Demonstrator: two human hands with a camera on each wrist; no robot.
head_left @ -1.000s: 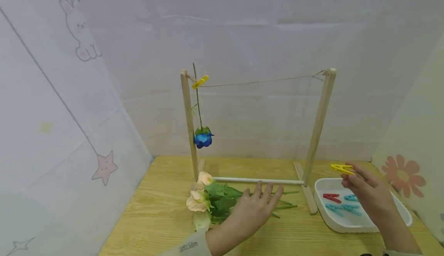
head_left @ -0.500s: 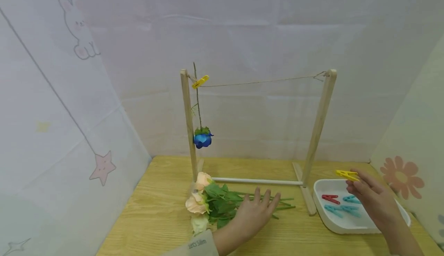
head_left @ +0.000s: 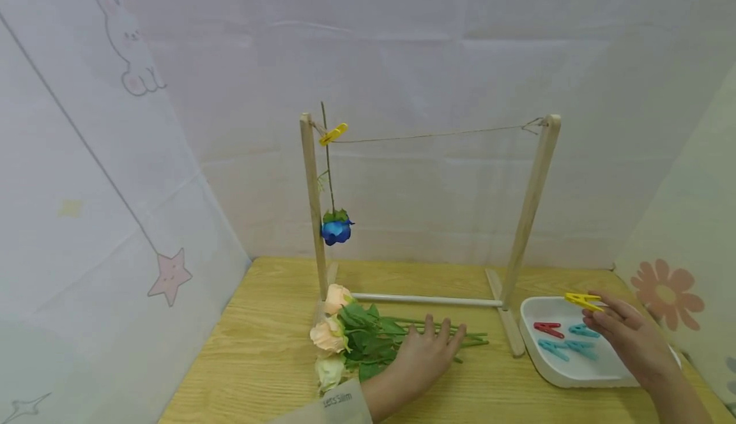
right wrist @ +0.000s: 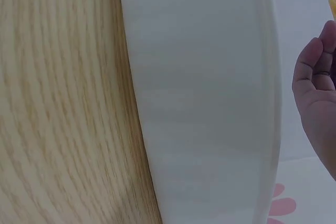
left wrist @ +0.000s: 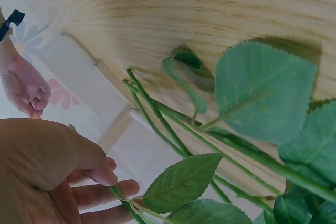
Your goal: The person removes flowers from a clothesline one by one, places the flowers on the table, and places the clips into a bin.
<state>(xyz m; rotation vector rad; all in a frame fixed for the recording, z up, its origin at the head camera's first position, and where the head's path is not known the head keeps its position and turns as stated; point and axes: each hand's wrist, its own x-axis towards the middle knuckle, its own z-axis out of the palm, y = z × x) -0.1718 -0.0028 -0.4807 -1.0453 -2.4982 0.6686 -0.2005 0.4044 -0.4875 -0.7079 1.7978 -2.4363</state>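
My left hand (head_left: 422,357) is over the stems of several artificial roses (head_left: 329,334) lying on the table. In the left wrist view its thumb and fingers pinch one leafy green stem (left wrist: 137,214), while other stems (left wrist: 168,129) lie beyond it. The blooms are peach and cream and point left. Above the white tray (head_left: 569,379), my right hand (head_left: 635,341) holds a yellow clothespin (head_left: 583,300) between thumb and fingers. A blue rose (head_left: 336,229) hangs head down from the string (head_left: 425,136), clipped by another yellow clothespin (head_left: 333,134) near the left post.
A wooden frame (head_left: 529,213) with two posts and a white lower bar (head_left: 425,299) stands behind the roses. Inside the tray lie a red clothespin (head_left: 549,329) and several blue ones (head_left: 582,349). Fabric walls enclose the table (head_left: 247,354) at back and sides.
My left hand has lowered slightly onto the stems. The right hand has moved a little right and down with the yellow clothespin. The hanging blue rose stays put.
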